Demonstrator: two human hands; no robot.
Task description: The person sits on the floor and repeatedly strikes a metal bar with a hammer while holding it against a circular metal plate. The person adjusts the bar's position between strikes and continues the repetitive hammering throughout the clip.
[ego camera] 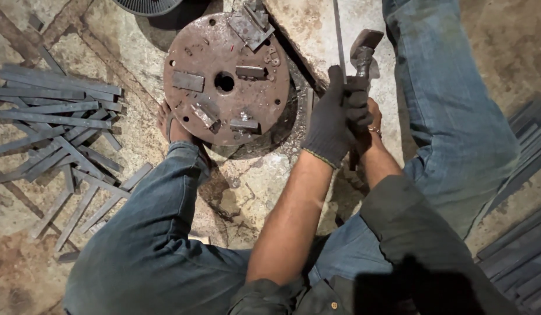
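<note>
My left hand (332, 125) wears a dark knit glove and is closed around a thin metal strip (339, 41) that runs away from me over a pale stone slab (308, 29). Just behind it, my bare right hand (372, 125) is mostly hidden by the glove and grips the handle of a hammer (364, 49). The hammer's worn steel head points up and away. Both hands sit close together, right of a rusty round metal plate (227, 79) with a centre hole and small blocks welded on it.
A heap of flat grey metal strips (54, 122) lies on the floor at the left. More strips (518, 245) are stacked at the right edge. My jeans-clad legs frame the plate, and a bare foot (174, 125) rests against its left rim.
</note>
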